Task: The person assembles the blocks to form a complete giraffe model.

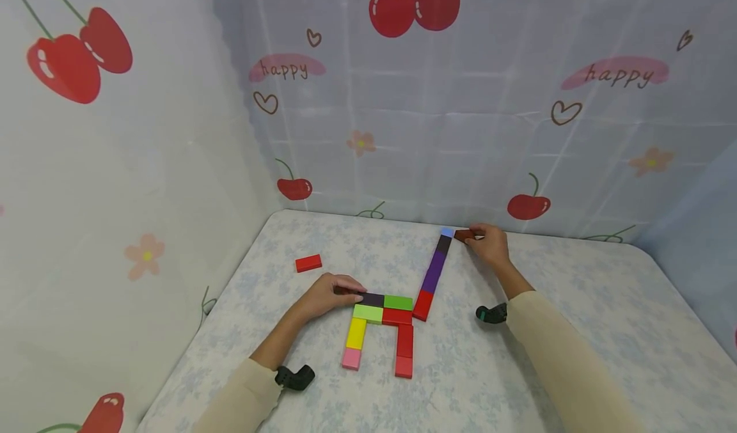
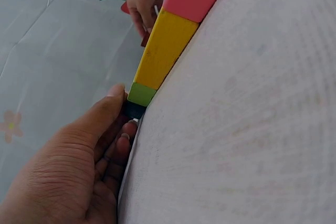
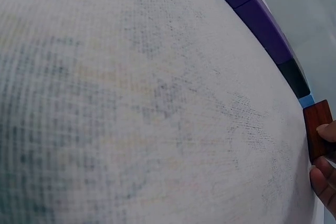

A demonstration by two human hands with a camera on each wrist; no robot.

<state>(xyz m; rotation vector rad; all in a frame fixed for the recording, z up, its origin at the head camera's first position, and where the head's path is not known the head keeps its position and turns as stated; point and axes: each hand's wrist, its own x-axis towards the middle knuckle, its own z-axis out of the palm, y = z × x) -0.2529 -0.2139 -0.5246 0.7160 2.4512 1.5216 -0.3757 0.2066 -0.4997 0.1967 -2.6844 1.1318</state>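
Note:
Far back on the table, my right hand [image 1: 489, 244] pinches a dark brown wooden block [image 3: 317, 124] between thumb and fingers. The block's end is at the light blue block [image 1: 447, 232] that tops a slanting column. Below that come a black block [image 1: 443, 244], purple blocks [image 1: 434, 272] and a red block [image 1: 423, 305]. My left hand [image 1: 328, 294] holds the left end of a dark purple block [image 1: 372, 300] between thumb and fingers. Beside it lies a green block [image 1: 398, 302]; under them, a light green block [image 1: 368, 314] and a red block [image 1: 397, 317].
Two legs extend toward me: a yellow block [image 1: 356, 334] with a pink block [image 1: 351, 359], and a red block [image 1: 405, 341] with a lighter red block [image 1: 404, 366]. A loose red block [image 1: 308, 263] lies back left. Cherry-printed curtains [image 1: 437, 132] border the patterned tabletop [image 1: 460, 382].

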